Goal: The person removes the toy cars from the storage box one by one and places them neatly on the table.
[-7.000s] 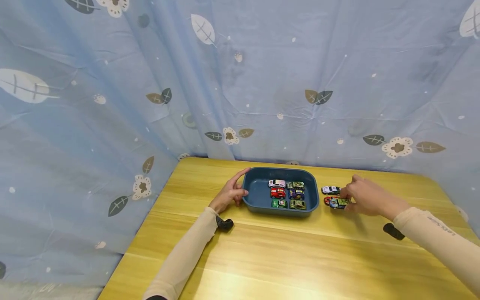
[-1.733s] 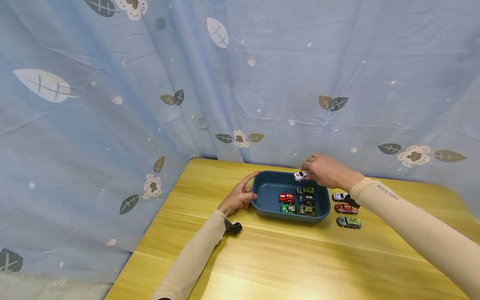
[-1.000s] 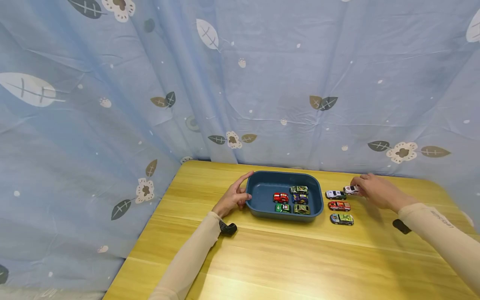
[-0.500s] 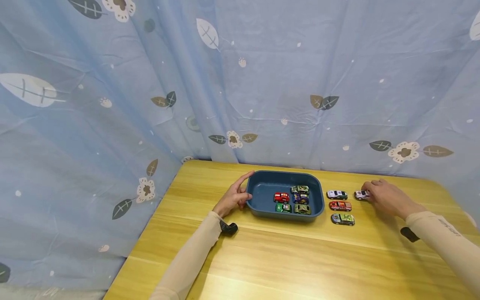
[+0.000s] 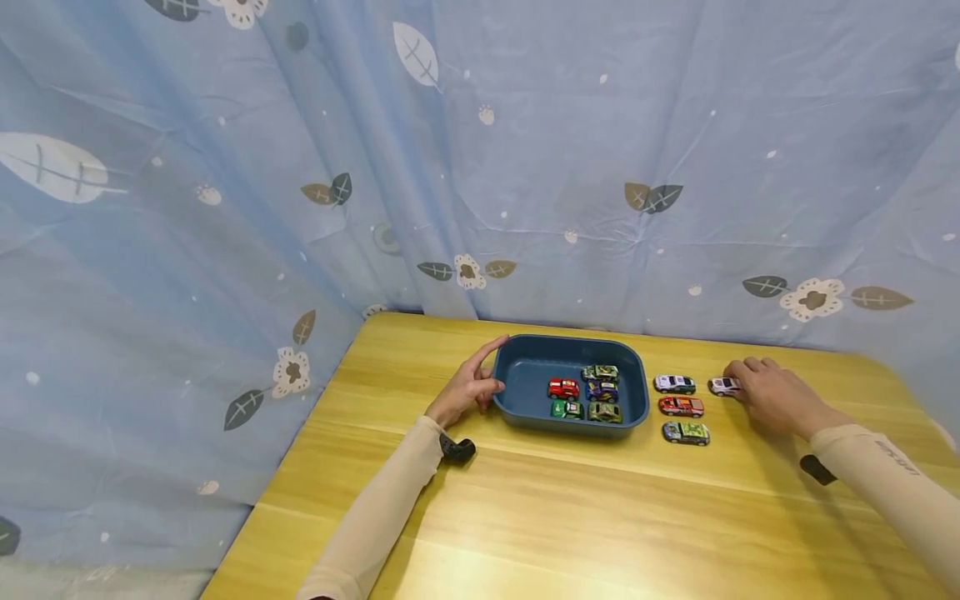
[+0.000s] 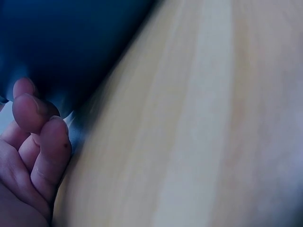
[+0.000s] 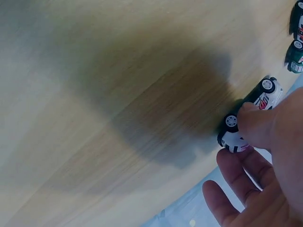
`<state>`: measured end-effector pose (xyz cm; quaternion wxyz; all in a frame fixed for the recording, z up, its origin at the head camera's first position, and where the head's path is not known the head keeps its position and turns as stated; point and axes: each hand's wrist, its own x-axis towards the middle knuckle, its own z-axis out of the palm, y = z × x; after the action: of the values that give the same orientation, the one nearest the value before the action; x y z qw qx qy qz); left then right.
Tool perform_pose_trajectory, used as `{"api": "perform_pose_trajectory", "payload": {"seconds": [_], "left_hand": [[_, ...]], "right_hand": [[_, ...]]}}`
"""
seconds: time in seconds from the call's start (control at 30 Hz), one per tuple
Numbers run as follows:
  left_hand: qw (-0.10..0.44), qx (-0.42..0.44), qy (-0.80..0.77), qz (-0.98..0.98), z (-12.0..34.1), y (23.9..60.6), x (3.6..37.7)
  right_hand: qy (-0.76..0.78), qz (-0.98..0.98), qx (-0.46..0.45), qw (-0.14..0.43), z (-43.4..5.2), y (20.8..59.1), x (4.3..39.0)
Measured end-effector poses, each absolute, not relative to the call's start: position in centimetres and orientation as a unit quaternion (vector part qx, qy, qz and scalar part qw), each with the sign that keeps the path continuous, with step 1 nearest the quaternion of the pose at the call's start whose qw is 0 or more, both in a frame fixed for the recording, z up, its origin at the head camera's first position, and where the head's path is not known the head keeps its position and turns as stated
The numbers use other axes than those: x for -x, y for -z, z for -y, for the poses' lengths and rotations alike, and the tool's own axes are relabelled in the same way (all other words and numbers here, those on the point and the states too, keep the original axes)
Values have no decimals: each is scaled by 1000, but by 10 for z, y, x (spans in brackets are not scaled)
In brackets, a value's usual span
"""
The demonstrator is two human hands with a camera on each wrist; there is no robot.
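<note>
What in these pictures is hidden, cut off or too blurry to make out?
- Small white toy car: head view, its rear is hidden by the right hand; right wrist view, a fingertip covers its middle.
- Dark blue plastic tray: left wrist view, a blur cut off by the edge beyond the left hand.
- Five toy cars in the tray: head view, markings too small.

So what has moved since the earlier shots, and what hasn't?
The white car with pink markings left the blue tray: the right hand lifted it out and set it on the table, right of the three cars already lined up there, and still touches it. Five cars remain in the tray. The left hand stayed at the tray's left end.
</note>
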<state>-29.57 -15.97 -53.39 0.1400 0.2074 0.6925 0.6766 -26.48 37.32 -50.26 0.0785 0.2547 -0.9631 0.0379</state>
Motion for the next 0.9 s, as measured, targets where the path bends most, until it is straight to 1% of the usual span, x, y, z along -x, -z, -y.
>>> {"api": "perform_pose_trajectory", "payload": {"seconds": [0.2,0.47,0.67,0.77,0.9], "left_hand": [[137,-216,-673,-694,160,531,297],[134,-212,-672,-697,159,531,296],[131,-208,-673,-697,160,533,296],[131,-209,-674,-696,161,533,296],[133,-212,-670,-699,161,534,295]], "right_hand": [[-30,959,-264,99,-374,506,262],[-19,961,-255,103,-378,511,262],[-22,963,-257,85,-378,507,262],[-26,964,-256,67,-377,502,261],[-83,964,-247,46,-373,490,260]]}}
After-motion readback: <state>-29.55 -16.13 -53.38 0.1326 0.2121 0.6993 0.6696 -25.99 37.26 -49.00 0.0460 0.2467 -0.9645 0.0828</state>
